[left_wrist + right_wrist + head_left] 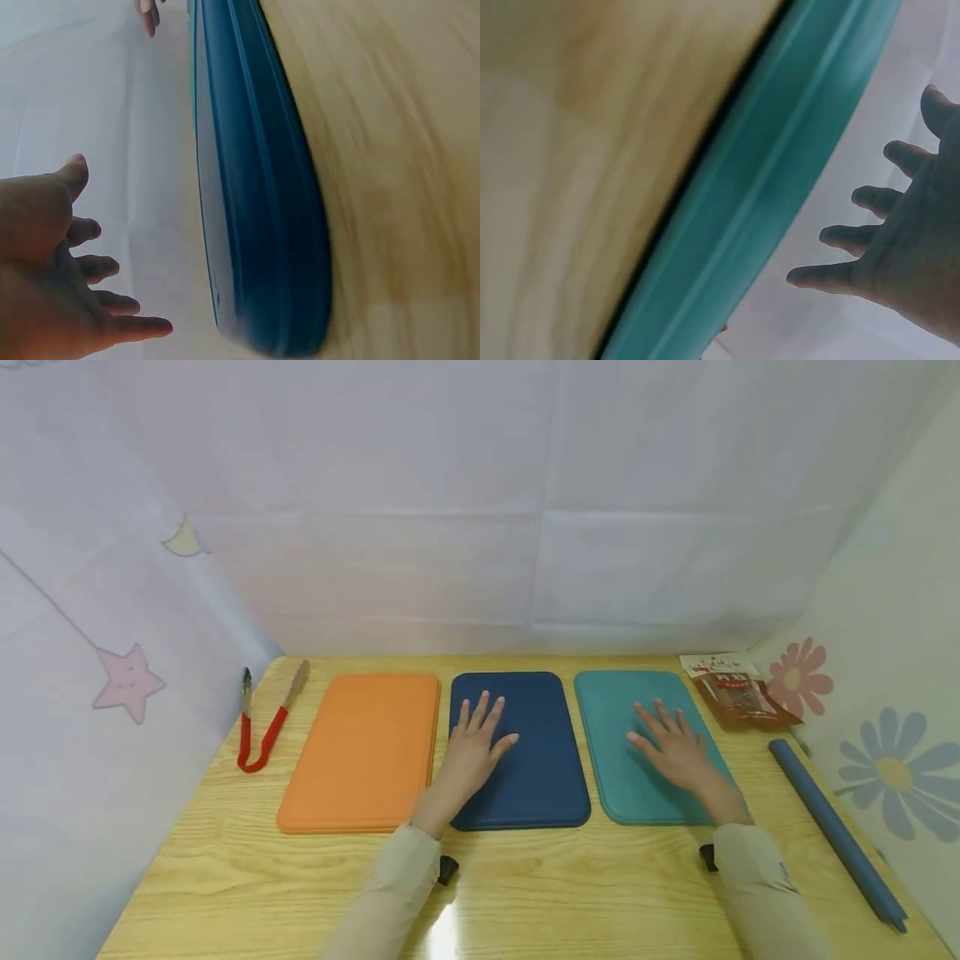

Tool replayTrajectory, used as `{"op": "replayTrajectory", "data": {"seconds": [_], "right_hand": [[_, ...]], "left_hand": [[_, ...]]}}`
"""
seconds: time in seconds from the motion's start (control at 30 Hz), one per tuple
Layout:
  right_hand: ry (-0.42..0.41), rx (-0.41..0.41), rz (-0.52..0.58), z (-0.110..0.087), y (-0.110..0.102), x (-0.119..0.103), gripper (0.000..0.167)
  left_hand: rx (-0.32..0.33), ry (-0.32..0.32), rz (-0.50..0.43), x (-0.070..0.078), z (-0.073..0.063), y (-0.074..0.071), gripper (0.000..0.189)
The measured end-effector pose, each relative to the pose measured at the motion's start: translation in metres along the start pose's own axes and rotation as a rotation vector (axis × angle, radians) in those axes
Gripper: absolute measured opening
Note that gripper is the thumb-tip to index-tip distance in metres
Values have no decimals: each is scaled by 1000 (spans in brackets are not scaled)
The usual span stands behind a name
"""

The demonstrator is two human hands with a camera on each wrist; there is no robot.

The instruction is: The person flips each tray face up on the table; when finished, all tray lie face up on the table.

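My left hand point(471, 753) hovers palm down over the left part of a dark blue rectangular box or case point(536, 777), fingers spread and holding nothing. In the left wrist view that hand point(52, 270) is apart from the blue surface. Over a teal rectangular case point(618, 752) of like shape is my right hand point(675, 752), its fingers straight and spread. The right wrist view shows a gap between the hand point(900, 232) and the teal rim point(757, 187). An orange case point(360, 752) lies left of the blue one, with neither hand on it.
Red-handled tongs point(261, 735) lie at the table's left edge. At the back right is a brown food packet with a white top point(735, 693). A long grey-blue rolled item point(836, 835) lies along the right edge. White printed cloth point(420, 527) walls the table point(540, 885) on three sides.
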State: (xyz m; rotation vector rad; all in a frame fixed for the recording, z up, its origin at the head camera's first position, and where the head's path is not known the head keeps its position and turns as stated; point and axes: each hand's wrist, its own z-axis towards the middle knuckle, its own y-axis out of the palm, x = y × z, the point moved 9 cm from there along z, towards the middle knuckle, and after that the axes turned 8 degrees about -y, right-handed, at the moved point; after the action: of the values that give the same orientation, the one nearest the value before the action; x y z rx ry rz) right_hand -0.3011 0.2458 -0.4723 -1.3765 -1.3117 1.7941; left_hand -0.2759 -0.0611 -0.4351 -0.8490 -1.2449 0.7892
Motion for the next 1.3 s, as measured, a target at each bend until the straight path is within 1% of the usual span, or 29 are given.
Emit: {"op": "replayTrajectory", "data": {"seconds": [0.17,0.3,0.37,0.5,0.57,0.67,0.8,0.87,0.97,1.13,1.3], "right_hand": [[9,-11,4,-6,-2,13,70],[21,-25,23,-12,-2,22,70],[25,-27,31,-15,-1,27,70],[33,-32,43,-20,-1,38,70],[35,-38,45,-22,-1,42,70],[24,-40,47,-25,-3,48,70],[7,-31,75,-26,-7,54,69],[7,-31,102,-26,-8,56,70],[17,-34,125,-25,-8,60,71],[56,-41,111,-24,-7,67,72],[90,-35,99,-24,-12,72,74]], "left_hand": [[-91,-25,-90,21,6,18,73],[-154,-37,-134,37,8,36,78],[-171,-22,-143,47,8,44,78],[-183,16,-189,66,9,58,73],[-200,17,-222,74,9,65,72],[-234,-2,-296,84,11,74,70],[-298,-32,-397,95,15,85,70],[-317,-41,-423,99,18,89,70],[-324,-49,-427,103,21,96,70],[-336,-43,-377,110,20,105,69],[-376,-50,-352,119,19,111,71]]}}
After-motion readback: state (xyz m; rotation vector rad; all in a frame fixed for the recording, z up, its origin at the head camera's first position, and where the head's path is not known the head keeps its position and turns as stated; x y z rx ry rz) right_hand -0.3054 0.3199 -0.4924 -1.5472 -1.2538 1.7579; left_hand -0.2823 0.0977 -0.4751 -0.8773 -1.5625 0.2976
